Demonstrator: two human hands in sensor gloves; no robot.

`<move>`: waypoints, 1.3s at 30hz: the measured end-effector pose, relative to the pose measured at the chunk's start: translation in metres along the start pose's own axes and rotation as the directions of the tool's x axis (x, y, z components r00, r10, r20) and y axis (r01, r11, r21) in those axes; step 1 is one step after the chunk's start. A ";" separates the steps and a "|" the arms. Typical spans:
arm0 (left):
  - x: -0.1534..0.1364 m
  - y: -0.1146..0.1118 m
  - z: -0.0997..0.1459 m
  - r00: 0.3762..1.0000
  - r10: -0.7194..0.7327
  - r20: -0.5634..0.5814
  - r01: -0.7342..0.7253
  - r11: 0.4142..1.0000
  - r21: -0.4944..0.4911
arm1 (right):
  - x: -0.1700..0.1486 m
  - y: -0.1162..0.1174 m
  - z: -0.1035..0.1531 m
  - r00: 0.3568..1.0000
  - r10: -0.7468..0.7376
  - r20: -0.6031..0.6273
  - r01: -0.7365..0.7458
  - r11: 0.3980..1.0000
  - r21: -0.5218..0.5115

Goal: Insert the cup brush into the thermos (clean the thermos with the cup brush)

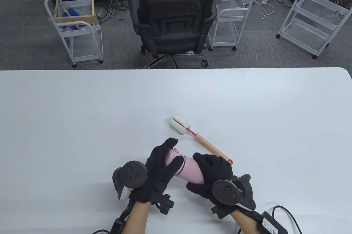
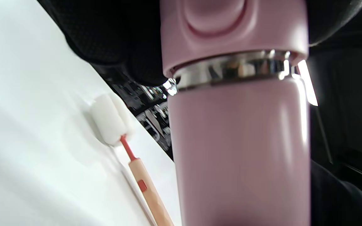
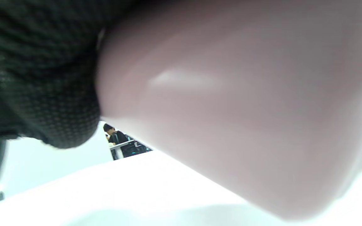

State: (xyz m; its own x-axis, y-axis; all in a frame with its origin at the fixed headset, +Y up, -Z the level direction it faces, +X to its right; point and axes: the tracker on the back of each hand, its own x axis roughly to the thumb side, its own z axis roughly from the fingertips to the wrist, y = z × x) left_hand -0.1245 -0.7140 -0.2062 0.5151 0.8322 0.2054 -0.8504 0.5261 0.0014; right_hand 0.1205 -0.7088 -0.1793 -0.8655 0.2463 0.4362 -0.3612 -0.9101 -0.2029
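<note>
A pink thermos lies tilted between both hands above the white table. My left hand grips its pink lid. My right hand grips its body. In the left wrist view the lid sits on the body with a shiny metal ring showing between them. In the right wrist view the body fills the frame. The cup brush, with a white sponge head and a tan handle, lies on the table just beyond my hands; it also shows in the left wrist view.
A black office chair stands beyond the table's far edge. White wire carts stand on the floor to its left and right. A black cable and box lie near my right wrist.
</note>
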 end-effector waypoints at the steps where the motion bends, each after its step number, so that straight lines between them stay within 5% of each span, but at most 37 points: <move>1: -0.002 0.002 0.000 1.000 0.020 -0.017 -0.020 1.000 0.005 | 0.000 0.000 0.000 1.000 0.012 0.003 -0.012 1.000 -0.001; 7: -0.016 0.024 -0.003 0.999 -0.001 -0.036 0.005 0.995 0.103 | -0.022 -0.003 -0.003 0.979 -0.166 -0.116 0.168 0.986 0.007; 12: -0.032 0.043 -0.006 0.947 -0.309 -0.088 0.320 0.935 0.155 | -0.047 -0.006 -0.004 0.887 -0.394 -0.242 0.393 0.918 -0.054; 17: -0.049 0.054 -0.009 0.821 -0.548 -0.158 0.565 0.819 0.100 | -0.064 -0.007 -0.004 0.783 -0.543 -0.302 0.546 0.834 -0.084; 25: -0.077 0.064 -0.010 0.685 -0.679 -0.264 0.695 0.717 -0.041 | -0.080 0.001 -0.006 0.629 -0.718 -0.298 0.731 0.677 -0.088; 32: -0.096 0.064 -0.011 0.646 -0.691 -0.325 0.688 0.711 -0.143 | -0.089 0.005 -0.006 0.545 -0.785 -0.295 0.800 0.592 -0.098; 39: -0.110 0.063 -0.012 0.617 -0.696 -0.366 0.658 0.712 -0.244 | -0.094 0.005 -0.006 0.525 -0.794 -0.305 0.808 0.578 -0.114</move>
State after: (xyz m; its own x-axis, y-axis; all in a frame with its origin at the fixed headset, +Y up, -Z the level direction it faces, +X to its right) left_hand -0.2333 -0.7704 -0.2399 0.9494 0.2114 -0.2325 -0.2401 0.9653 -0.1029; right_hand 0.1978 -0.7345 -0.2266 -0.2735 0.9540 0.1230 -0.9477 -0.2891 0.1352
